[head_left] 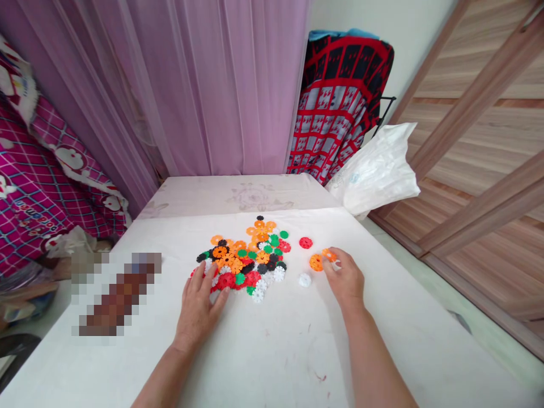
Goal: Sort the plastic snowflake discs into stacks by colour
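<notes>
A loose pile of flat, notched plastic discs (pixel 227 260) in orange, black, green, red and white lies mid-table. My left hand (pixel 199 306) rests at the pile's near left edge, fingers apart over red and white discs. To the right of the pile, my right hand (pixel 345 277) pinches an orange disc (pixel 328 255) between thumb and fingers. Another orange disc (pixel 315 262) is just left of those fingertips. A red disc (pixel 305 243) and a white disc (pixel 305 280) lie separately between the pile and my right hand.
The white-covered table (pixel 263 351) has a blurred, pixelated item (pixel 121 297) on its left side. A white plastic bag (pixel 378 170) stands at the back right corner. Purple curtains (pixel 229 85) hang behind, and wooden doors (pixel 480 130) stand at the right.
</notes>
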A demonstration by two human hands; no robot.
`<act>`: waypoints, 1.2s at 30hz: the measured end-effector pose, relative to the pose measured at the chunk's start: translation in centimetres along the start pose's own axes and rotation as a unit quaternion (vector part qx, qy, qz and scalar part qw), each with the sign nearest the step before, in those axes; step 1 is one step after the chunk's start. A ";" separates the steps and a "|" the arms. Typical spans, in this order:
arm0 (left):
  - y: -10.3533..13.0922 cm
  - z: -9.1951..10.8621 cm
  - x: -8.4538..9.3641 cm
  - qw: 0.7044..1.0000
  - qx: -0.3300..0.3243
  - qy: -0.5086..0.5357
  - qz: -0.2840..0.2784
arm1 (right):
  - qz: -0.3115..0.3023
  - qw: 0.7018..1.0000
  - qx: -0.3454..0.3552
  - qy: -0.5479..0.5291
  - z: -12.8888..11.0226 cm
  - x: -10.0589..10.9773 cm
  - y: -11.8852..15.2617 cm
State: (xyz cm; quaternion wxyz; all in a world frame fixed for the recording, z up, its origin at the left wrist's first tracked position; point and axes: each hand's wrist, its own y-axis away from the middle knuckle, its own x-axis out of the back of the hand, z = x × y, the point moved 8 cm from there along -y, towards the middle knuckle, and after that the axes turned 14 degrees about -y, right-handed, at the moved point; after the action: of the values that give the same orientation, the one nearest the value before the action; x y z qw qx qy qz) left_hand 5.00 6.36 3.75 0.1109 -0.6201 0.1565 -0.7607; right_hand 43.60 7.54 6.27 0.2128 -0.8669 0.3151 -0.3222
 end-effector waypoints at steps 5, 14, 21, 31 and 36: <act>0.0 -0.2 0.0 1.000 -0.002 -0.002 0.011 | -0.023 1.000 0.004 -0.001 0.9 -0.3 0.6; -0.1 -0.3 0.2 1.000 0.005 0.013 0.013 | -0.072 0.996 0.048 0.016 0.1 -2.2 0.7; -0.1 -0.2 0.1 1.000 0.002 0.016 0.010 | -0.090 0.992 0.076 0.038 -0.3 -2.3 0.9; 0.0 0.2 -0.5 1.000 -0.004 -0.003 -0.015 | -0.196 0.960 0.195 -0.049 -11.2 -7.2 3.7; -0.1 0.5 -0.3 1.000 -0.009 -0.013 -0.017 | -0.333 0.918 0.208 -0.053 -16.5 -13.7 5.8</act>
State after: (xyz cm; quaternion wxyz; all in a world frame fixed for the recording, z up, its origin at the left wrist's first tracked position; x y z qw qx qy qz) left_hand 5.52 6.48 3.58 0.0942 -0.6332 0.1513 -0.7532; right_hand 21.64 10.08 8.73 0.2855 -0.8737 -0.0777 -0.3862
